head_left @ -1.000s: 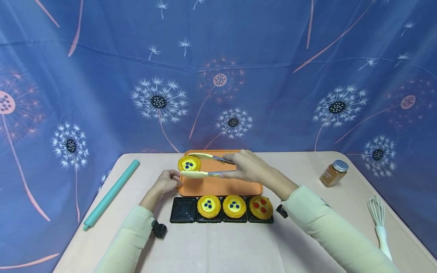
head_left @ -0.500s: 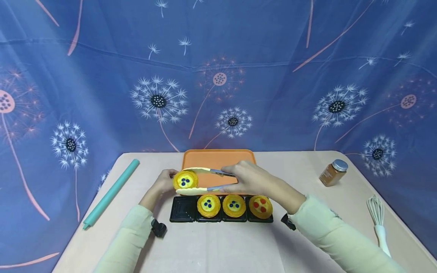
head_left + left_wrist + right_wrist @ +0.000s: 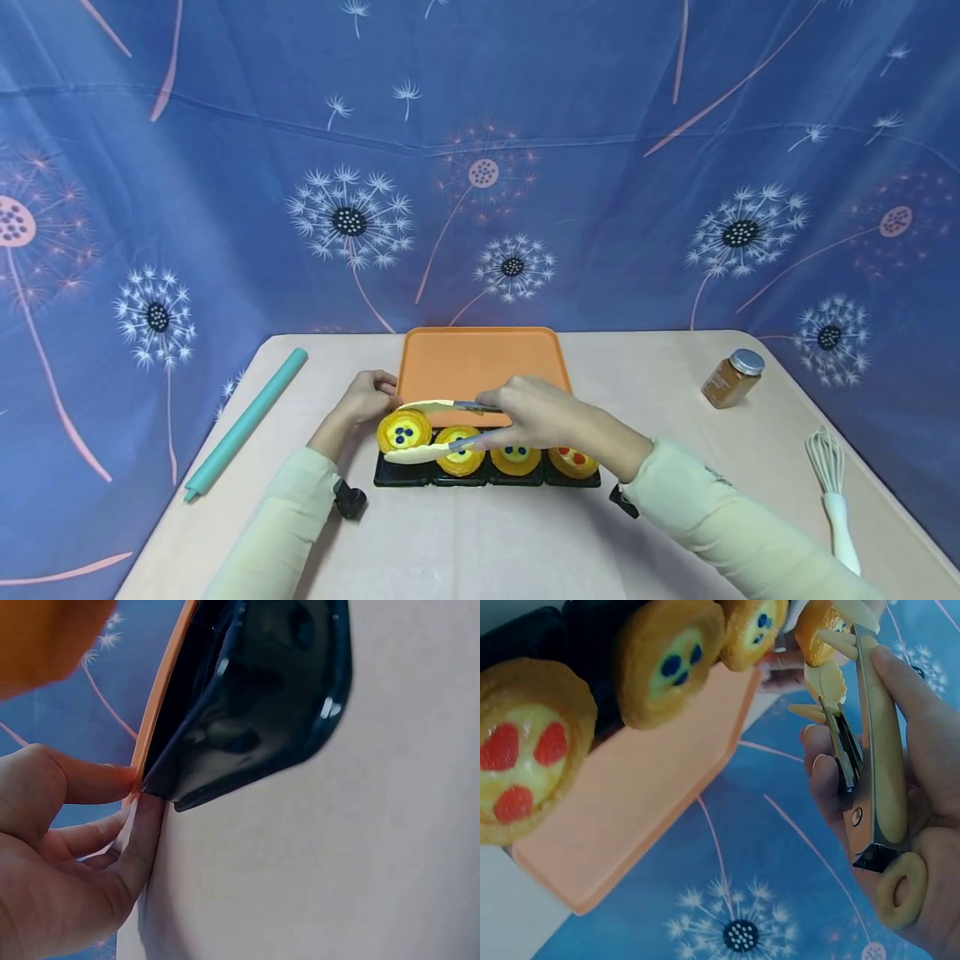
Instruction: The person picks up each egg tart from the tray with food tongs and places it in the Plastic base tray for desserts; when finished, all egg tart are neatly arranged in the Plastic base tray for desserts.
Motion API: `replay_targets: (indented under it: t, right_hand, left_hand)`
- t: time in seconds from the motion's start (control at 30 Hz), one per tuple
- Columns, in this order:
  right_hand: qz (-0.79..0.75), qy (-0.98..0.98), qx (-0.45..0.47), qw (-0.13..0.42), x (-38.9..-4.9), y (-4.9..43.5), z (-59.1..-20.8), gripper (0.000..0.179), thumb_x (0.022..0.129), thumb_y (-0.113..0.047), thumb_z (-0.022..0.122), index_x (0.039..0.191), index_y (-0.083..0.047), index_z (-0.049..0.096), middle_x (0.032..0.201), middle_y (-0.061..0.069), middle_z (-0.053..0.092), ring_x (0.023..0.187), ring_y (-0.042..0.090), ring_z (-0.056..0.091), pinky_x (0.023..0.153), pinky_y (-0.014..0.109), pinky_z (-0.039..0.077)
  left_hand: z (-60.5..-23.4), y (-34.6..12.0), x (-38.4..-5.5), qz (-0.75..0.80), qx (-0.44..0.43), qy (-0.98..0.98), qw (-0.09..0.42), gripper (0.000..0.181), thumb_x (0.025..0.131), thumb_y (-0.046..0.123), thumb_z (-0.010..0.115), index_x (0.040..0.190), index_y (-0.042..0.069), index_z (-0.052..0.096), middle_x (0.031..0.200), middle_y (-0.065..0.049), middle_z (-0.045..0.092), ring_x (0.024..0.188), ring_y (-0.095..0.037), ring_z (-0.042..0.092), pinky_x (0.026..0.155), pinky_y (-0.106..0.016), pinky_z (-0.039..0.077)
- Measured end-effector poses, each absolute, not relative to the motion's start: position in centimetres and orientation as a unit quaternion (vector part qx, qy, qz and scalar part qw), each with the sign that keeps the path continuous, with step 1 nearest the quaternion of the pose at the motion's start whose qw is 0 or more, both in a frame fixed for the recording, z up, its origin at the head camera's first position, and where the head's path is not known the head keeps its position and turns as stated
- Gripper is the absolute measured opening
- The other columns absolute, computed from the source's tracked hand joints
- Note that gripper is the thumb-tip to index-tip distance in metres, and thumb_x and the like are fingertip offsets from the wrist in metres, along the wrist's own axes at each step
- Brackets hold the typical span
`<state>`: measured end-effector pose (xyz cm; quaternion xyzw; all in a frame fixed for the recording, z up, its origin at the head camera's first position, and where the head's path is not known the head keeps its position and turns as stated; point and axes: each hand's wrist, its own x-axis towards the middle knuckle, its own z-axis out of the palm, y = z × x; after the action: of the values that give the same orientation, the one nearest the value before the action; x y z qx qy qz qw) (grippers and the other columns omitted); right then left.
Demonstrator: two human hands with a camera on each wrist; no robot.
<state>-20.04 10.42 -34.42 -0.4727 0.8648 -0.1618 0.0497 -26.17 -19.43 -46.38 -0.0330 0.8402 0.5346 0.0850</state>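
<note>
My right hand (image 3: 536, 414) grips a pair of tongs (image 3: 881, 742) with pale yellow tips. Between those tips sits an egg tart with blue berries (image 3: 403, 432), held over the leftmost compartment of a black plastic tray (image 3: 402, 477). Two blue-berry tarts (image 3: 459, 463) and a red-topped tart (image 3: 573, 463) sit in the other compartments, partly hidden by the hand and tongs in the head view. My left hand (image 3: 367, 396) pinches the left edge of an orange tray (image 3: 483, 358), beside the black tray's corner; the left wrist view shows thumb and fingers at that rim.
A teal rolling pin (image 3: 247, 423) lies at the left side of the table. On the right stand a silver-lidded jar (image 3: 732, 379) and, nearer, a white-handled whisk (image 3: 834, 496). A blue patterned cloth (image 3: 600, 208) hangs behind and at both sides.
My right hand has brought the tongs and the tart from the orange tray's left side toward me, over the leftmost black compartment. My left hand stays at the orange tray's edge.
</note>
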Motion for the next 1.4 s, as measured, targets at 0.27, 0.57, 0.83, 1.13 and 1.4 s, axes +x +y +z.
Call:
replay_targets:
  t: [0.27,0.57,0.83,1.13,1.4]
  right_hand:
    - [-0.134,0.867,-0.476,0.070,-20.1,9.3,-35.2,0.045,0.089,-0.044,0.073,0.106,-0.003,0.070,0.064,-0.007,0.055,0.048,0.002,0.036,0.049,0.017,0.034]
    - [-0.113,0.873,-0.466,0.088,-20.1,8.5,-35.5,0.040,0.088,-0.045,0.074,0.091,-0.005,0.067,0.056,-0.010,0.026,0.047,0.004,0.023,0.047,0.021,0.020]
    - [-0.114,0.873,-0.465,0.094,-20.2,8.2,-35.8,0.040,0.088,-0.044,0.074,0.089,-0.005,0.067,0.055,-0.009,0.028,0.047,0.004,0.023,0.047,0.020,0.020]
    - [-0.135,0.880,-0.446,0.096,-20.1,8.7,-35.7,0.061,0.081,-0.052,0.078,0.112,-0.001,0.069,0.064,-0.004,0.056,0.051,0.005,0.044,0.051,0.020,0.038]
    - [-0.171,0.893,-0.410,0.067,-19.2,11.4,-34.5,0.082,0.080,-0.059,0.074,0.133,0.002,0.060,0.053,-0.007,0.055,0.040,-0.002,0.034,0.056,0.023,0.046]
  left_hand:
    - [-46.4,-19.2,-26.2,0.558,-0.042,0.824,0.087,0.034,0.082,-0.012,0.067,0.114,-0.014,0.058,0.090,-0.016,0.060,0.071,-0.019,0.059,0.062,-0.027,0.055]
    - [-46.7,-19.2,-26.3,0.568,-0.040,0.818,0.088,0.032,0.082,-0.013,0.066,0.113,-0.014,0.058,0.089,-0.016,0.058,0.069,-0.019,0.061,0.064,-0.029,0.058]
    - [-46.7,-19.3,-26.4,0.568,-0.046,0.817,0.090,0.034,0.082,-0.013,0.066,0.114,-0.014,0.057,0.092,-0.017,0.058,0.071,-0.020,0.061,0.065,-0.030,0.058]
    - [-46.7,-19.2,-26.3,0.563,-0.039,0.820,0.090,0.034,0.082,-0.011,0.066,0.115,-0.014,0.057,0.093,-0.017,0.057,0.070,-0.020,0.060,0.064,-0.030,0.058]
    - [-46.5,-19.3,-26.1,0.568,-0.044,0.817,0.094,0.035,0.085,-0.010,0.066,0.118,-0.013,0.057,0.095,-0.017,0.057,0.075,-0.022,0.061,0.068,-0.031,0.058]
